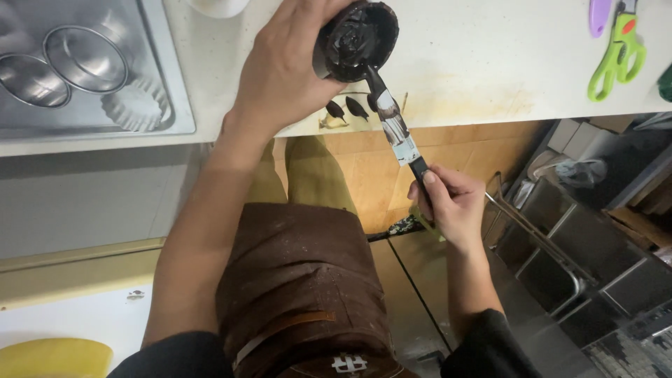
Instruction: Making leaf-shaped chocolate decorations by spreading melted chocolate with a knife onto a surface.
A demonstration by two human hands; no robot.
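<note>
your left hand (283,66) is wrapped tight round a small dark cup (357,38), tipped so its mouth faces you, held just over the edge of the white bench (483,63). your right hand (451,203) has its fingers (437,183) closed on the black handle of a spatula (395,129), blade end poking into the cup. inside, the cup's walls look coated in glossy dark chocolate, so by my read the scraping is well on, though plenty of smear is left on the rim and on the blade. three dark drips (346,108) sit on the bench just below the cup. off to your left, a steel tray (168,105) carries round tins and a fluted tart mould (136,103); none shows chocolate in it. green scissors (616,56) lie well apart at the far right.
</note>
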